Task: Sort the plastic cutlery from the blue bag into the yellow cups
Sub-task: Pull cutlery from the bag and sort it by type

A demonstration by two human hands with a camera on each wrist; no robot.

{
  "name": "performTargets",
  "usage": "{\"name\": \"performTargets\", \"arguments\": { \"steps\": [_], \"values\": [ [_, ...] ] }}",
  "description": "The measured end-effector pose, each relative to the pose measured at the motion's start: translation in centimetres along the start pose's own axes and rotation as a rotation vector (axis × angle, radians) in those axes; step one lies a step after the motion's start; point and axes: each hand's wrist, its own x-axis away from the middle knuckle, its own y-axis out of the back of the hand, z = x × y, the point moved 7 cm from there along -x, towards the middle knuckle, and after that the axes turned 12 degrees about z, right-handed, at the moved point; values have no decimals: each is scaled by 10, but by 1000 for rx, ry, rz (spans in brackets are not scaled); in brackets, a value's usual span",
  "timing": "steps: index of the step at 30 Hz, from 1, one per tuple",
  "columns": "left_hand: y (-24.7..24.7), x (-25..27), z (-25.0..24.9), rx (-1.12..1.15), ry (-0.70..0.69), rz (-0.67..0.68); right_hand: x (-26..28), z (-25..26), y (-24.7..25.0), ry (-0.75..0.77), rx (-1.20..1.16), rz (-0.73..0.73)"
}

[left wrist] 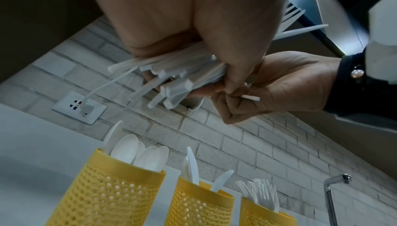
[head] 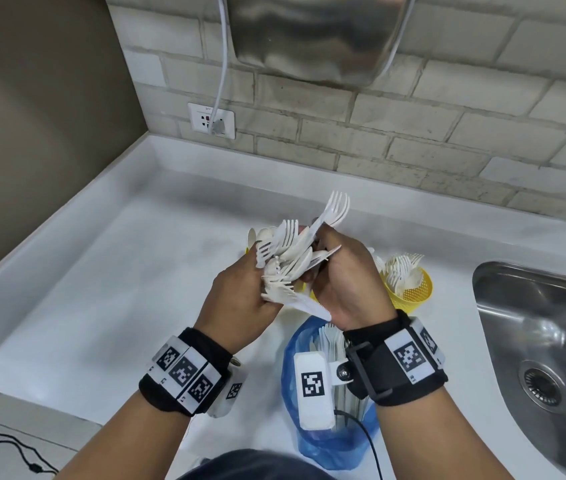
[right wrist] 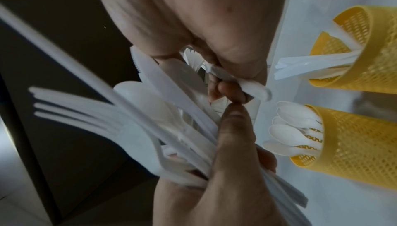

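Left hand [head: 240, 299] curled tight around a mixed bundle of white cutlery [head: 285, 268], right hand [head: 347, 282] pinching single pieces out of it, both held above the desk [head: 108, 299], with the blue bag [head: 292, 382] just below and more handles inside. Could easily drop several smooth, thin, slippery pieces at once, since fork tines hook among spoons and serrated knives. Could also mix kinds in the perforated yellow cups [left wrist: 120, 195], already holding spoons, knives, forks.
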Motion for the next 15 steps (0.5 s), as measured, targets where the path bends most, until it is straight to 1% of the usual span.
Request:
{"name": "performTargets", "arguments": {
  "steps": [3, 6, 10, 13, 15],
  "values": [
    [3, 2, -4, -63, -6, -5, 3, 2, 2, -12, -43, -31],
    [-1, 2, -3, -69, -6, 21, 1, 5, 7, 22, -98, -64],
    [-7, 1, -2, 36, -17, 76, -1, 9, 14, 59, -222, -85],
    [-4, 0, -5, 153, -24, 58, -3, 15, 16, 70, -323, -64],
    [-3, 0, -8, 204, -44, 58, -4, 19, 18, 77, -337, -51]
  ]
}}
